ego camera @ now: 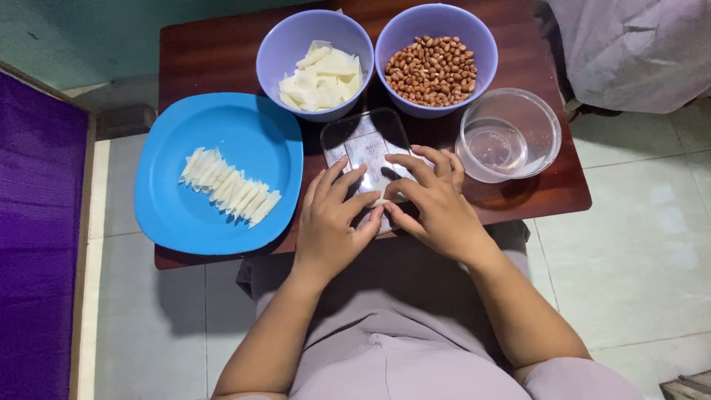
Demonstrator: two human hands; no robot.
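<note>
Both hands, left hand (329, 222) and right hand (433, 204), pinch-closed on a small white wrapper piece (380, 201) over the clear tray (366, 148), mid-fold; next likely needs a firm seal.

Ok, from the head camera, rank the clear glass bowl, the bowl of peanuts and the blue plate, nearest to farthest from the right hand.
From the right hand:
1. Clear glass bowl, just to its right.
2. Bowl of peanuts, straight beyond it on the table's far side.
3. Blue plate, far left, past the left hand.
</note>
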